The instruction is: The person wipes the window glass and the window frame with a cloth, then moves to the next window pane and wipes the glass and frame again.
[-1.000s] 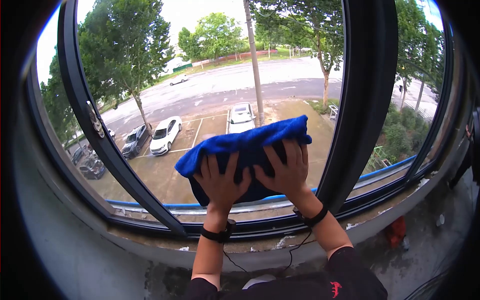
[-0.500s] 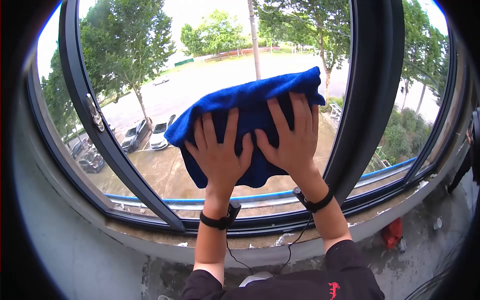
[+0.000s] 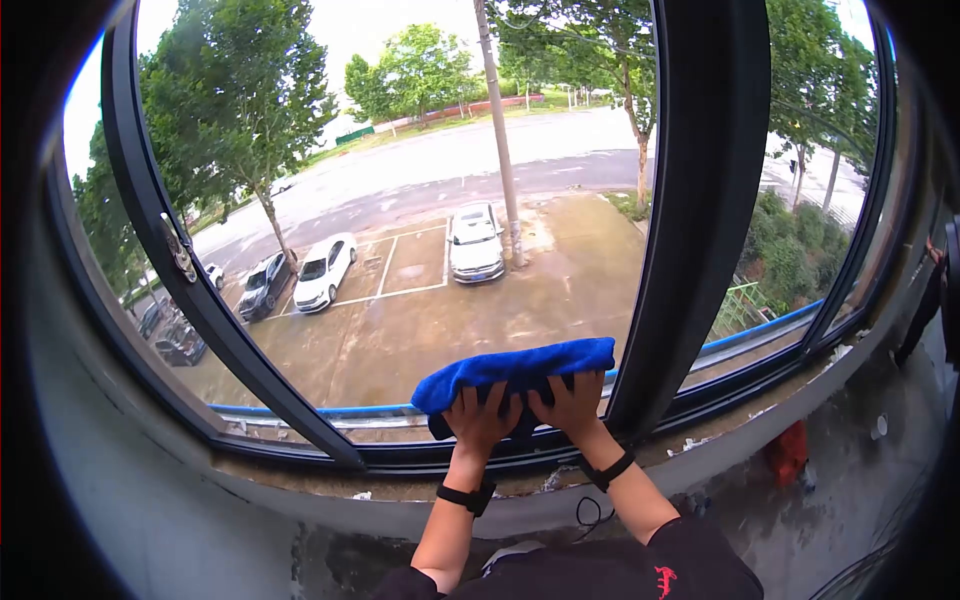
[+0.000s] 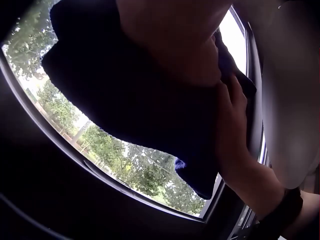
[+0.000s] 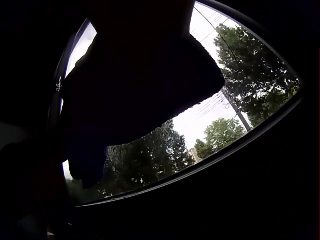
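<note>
A blue cloth (image 3: 515,367) lies against the lower part of the window pane (image 3: 420,330), just above the bottom frame. The left hand (image 3: 480,418) presses on its left half with fingers spread. Beside it the right hand (image 3: 570,403) presses on the right half, thumb toward the other hand. In the left wrist view the cloth (image 4: 135,95) looks dark against the glass, with the left hand (image 4: 175,40) on it and the right hand (image 4: 233,125) beyond. The right wrist view shows the cloth (image 5: 145,85) as a dark shape; the hand there is too dark to make out.
A thick dark window post (image 3: 700,200) stands right of the hands, and a slimmer frame with a handle (image 3: 179,248) is at the left. Below runs a rough sill (image 3: 400,488). A red bag (image 3: 788,452) lies on the floor at the right. Parked cars and trees are outside.
Both hands and the cloth rose on the pane between the two earlier frames, then came down to near the bottom frame. The cloth looks narrower and more foreshortened now.
</note>
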`<state>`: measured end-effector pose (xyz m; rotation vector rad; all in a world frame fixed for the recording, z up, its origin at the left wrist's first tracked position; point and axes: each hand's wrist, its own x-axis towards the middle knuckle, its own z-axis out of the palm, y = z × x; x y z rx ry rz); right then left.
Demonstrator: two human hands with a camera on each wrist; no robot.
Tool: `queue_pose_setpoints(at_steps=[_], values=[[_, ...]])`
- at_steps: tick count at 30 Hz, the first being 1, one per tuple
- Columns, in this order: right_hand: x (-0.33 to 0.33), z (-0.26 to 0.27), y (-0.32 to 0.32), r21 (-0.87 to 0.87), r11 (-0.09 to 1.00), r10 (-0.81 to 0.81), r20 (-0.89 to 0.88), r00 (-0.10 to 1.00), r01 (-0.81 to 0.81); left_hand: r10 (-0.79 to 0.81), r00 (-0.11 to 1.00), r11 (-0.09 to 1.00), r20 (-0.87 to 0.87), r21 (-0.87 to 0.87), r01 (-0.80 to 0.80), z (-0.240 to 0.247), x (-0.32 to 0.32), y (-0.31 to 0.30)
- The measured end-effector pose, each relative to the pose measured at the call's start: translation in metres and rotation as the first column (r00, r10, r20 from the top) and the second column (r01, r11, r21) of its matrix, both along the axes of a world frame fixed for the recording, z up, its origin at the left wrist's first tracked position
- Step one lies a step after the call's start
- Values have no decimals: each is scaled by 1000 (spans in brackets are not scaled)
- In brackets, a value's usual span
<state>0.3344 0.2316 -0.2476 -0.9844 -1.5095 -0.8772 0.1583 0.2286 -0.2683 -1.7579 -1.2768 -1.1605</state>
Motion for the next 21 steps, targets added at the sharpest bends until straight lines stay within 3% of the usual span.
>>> queue_pose_setpoints(at_steps=[3,6,11,12,16,21], values=[[3,6,0,-17,997,69,22,997,-69,10,1000,1000,14,-16,-10,9,4,-5],[2,54,2,34,999,23,-13,1000,-22,131,991,988,-8,86,-130,64,8,-2],[0,156,5,92,996,20,-25,999,-17,108,994,966,28,234,-112,163,14,6],[-1,177,7,101,995,28,-31,999,-24,57,997,980,51,190,-66,187,17,4],[-2,250,12,250,967,64,-27,998,-55,71,997,945,19,318,-73,265,20,4],[-1,244,19,304,952,47,5,999,-47,81,997,934,7,349,-78,262,21,8]])
